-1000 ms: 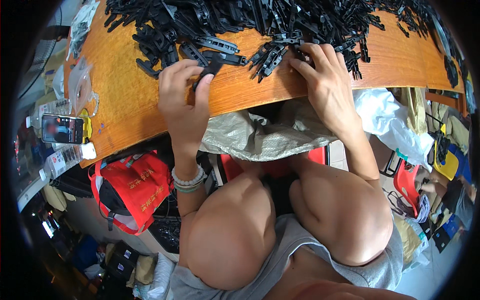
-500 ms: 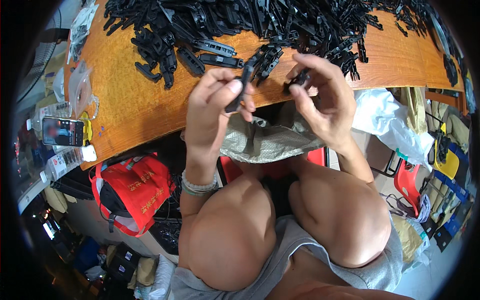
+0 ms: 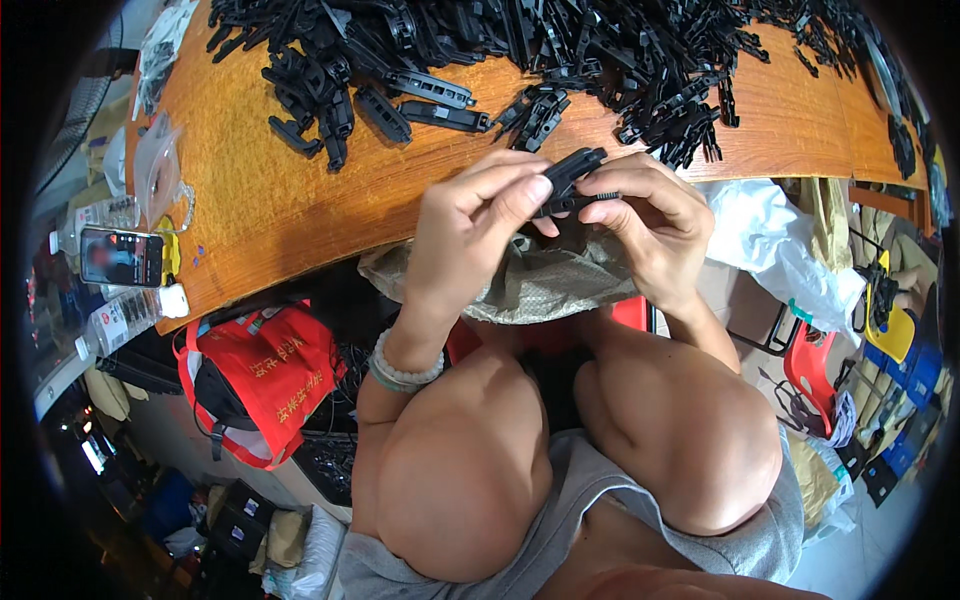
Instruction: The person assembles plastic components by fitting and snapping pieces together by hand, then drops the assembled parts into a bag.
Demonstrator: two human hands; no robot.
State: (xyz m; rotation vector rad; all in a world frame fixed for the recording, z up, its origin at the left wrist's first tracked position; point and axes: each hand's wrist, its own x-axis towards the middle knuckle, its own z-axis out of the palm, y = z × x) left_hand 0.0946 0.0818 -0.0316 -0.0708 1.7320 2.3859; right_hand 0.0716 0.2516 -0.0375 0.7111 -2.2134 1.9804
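Note:
My left hand point(image 3: 478, 215) pinches a long black plastic piece point(image 3: 573, 168) between thumb and fingers, tilted up to the right. Against its lower side sits a smaller black plastic part point(image 3: 592, 201) with a ribbed end. My right hand point(image 3: 655, 215) grips that part between thumb and forefinger. The two pieces touch; fingers hide how they fit together. Both hands are over the table's near edge, above a grey-green woven sack point(image 3: 535, 292) on my lap side. Beyond them, a pair of long black pieces point(image 3: 440, 115) lies beside a small cluster of black parts point(image 3: 535, 112).
A large heap of black plastic parts point(image 3: 640, 55) covers the far side of the wooden table point(image 3: 290, 210). At the left edge are a phone point(image 3: 120, 257), plastic bottles point(image 3: 125, 322) and a clear bag point(image 3: 158, 170). A red bag point(image 3: 270, 370) stands below, white plastic sheeting point(image 3: 775, 235) at right.
My left hand has moved right and turned its long piece toward my right hand. The right hand's smaller part, formerly apart, now touches it.

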